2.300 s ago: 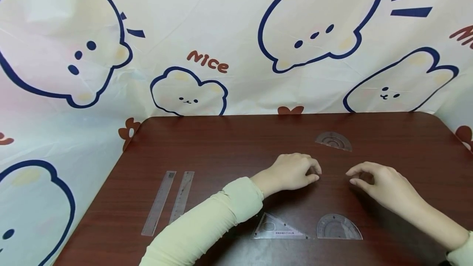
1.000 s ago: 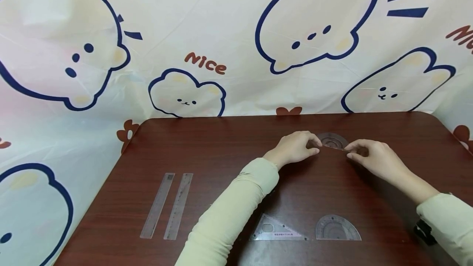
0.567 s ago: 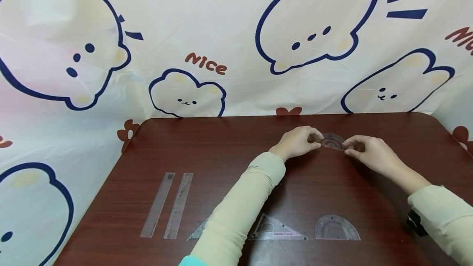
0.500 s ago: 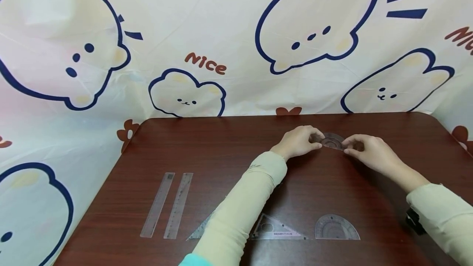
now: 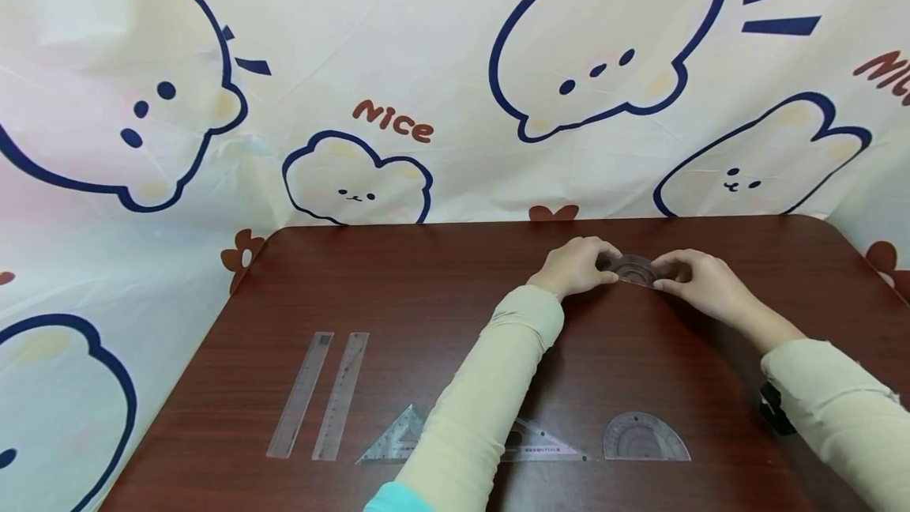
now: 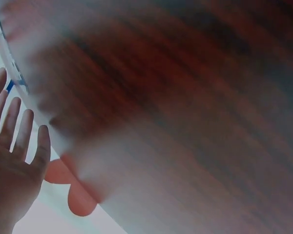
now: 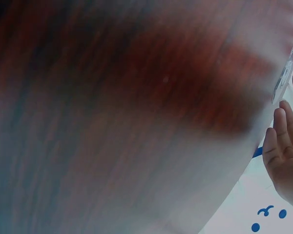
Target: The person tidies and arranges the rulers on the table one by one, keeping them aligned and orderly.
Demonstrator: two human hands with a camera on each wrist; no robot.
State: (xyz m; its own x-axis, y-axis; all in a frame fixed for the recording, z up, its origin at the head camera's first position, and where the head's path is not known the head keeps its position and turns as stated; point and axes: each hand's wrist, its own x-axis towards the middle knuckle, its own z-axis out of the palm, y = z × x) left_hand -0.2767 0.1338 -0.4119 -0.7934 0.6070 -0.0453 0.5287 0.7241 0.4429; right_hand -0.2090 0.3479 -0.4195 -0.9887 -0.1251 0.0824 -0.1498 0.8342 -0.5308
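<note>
Both hands are at a clear protractor (image 5: 636, 269) near the far right part of the brown table. The left hand (image 5: 576, 265) pinches its left end between thumb and fingers. At its right end the right hand (image 5: 704, 279) does the same, so the fingertips cover both corners. In the right wrist view the protractor (image 7: 284, 75) shows as a thin clear strip beside the right hand (image 7: 285, 161). The left wrist view has the left hand (image 6: 14, 165) at its edge. Whether the protractor is off the tabletop, I cannot tell.
Two clear rulers (image 5: 341, 397) lie side by side on the left. A set square (image 5: 387, 445) and another set square (image 5: 547, 449) are partly behind the left sleeve (image 5: 483, 393). A second protractor (image 5: 645, 437) lies near the front. A printed cloth (image 5: 469, 164) hangs behind the table (image 5: 426, 283).
Both hands have moved away from the body to the far protractor and taken hold of its two ends. The protractor has shifted very slightly left. The rulers, set squares and near protractor stay put.
</note>
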